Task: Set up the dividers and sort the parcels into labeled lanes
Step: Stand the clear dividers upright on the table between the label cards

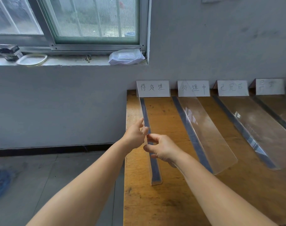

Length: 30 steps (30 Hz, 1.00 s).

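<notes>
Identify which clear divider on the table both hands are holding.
The leftmost divider, under the first label card. The left hand and right hand pinch its upright edge; the other dividers stand untouched.

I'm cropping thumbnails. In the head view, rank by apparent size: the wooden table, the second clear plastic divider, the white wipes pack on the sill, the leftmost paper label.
1. Wooden table, largest by far.
2. Second clear plastic divider.
3. White wipes pack and leftmost paper label look alike; the pack sits farther away, so unranked.
</notes>
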Available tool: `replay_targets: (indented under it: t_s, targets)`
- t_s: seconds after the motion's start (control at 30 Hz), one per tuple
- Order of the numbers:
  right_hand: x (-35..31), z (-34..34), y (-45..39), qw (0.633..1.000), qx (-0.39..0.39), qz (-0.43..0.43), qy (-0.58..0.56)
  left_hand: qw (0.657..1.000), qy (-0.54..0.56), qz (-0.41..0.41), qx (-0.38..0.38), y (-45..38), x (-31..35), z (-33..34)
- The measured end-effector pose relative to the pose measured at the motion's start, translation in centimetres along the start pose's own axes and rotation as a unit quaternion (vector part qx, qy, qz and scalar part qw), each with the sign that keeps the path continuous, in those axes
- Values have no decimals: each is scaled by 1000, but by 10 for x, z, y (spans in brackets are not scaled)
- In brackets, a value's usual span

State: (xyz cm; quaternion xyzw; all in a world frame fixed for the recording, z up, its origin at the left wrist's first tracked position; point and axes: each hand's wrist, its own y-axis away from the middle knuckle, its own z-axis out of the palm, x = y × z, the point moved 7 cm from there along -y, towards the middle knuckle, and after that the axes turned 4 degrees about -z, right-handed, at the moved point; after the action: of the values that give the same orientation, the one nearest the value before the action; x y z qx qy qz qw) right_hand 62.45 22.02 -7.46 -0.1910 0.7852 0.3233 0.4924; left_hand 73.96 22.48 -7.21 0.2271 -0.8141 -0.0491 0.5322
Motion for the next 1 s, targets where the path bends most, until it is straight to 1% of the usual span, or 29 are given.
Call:
replay_targets:
  t_s: [0.27, 0.7, 0.87, 0.93, 1.0]
  targets:
    - [1, -1, 2, 999, 8, -3, 36, 1000, -5, 2, 6, 3, -2, 1]
    - [-4, -17, 15, 991, 41, -15, 127, 998, -63, -7, 28, 10, -1, 1]
    - [-5, -33, 21, 976, 85, -17, 202, 983, -175, 32, 45, 19, 9, 1]
    - [-7, -41, 25, 961, 104, -24, 256, 968, -233, 64, 64, 24, 17, 2]
    - [-10, -49, 28, 942, 119, -32, 311, 944, -299, 105, 90, 27, 29, 3]
